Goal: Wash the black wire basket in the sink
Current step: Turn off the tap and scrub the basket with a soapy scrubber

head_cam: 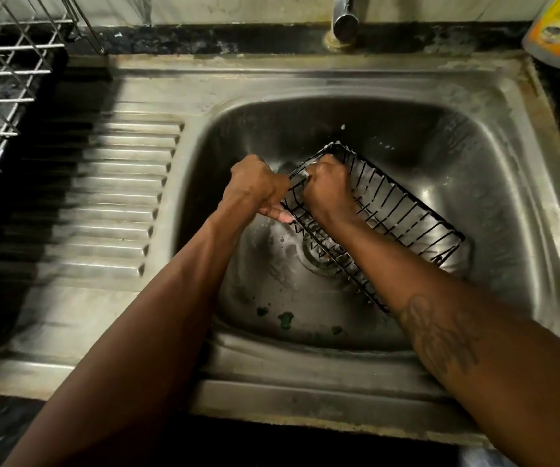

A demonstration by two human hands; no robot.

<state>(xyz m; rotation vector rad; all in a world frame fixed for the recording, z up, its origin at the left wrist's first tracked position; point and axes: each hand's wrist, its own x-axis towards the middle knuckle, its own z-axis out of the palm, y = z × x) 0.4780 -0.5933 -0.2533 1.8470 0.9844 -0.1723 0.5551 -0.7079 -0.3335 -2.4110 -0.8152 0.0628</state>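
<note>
The black rectangular wire basket point(403, 217) lies tilted in the bowl of the stainless steel sink point(507, 163), its long side running from far left to near right, partly over the round drain point(317, 259). The left hand point(255, 187) grips the basket's end rim from outside, fingers curled round the wire. The right hand point(325, 187) is a closed fist inside that same end, pressed to the end wall with a pale, foamy patch at its knuckles; whether it holds a scrubber I cannot tell. The basket looks light and stiff, thin wire with open gaps, probably slick when wet and soapy, and liable to skate on the steel. The thicker top rim or a corner seems the surest hold, as the thin bars would likely dig into fingers. Green scraps point(285, 320) lie on the sink floor near the front wall. The chrome tap point(344, 18) stands behind on the dark stone bench point(170, 43), clear of the basket. A ribbed draining board point(113, 197) and a silver wire dish rack point(2, 79) sit to the left, and a pale plastic bottle with an orange label point(554, 32) at the far right corner.
</note>
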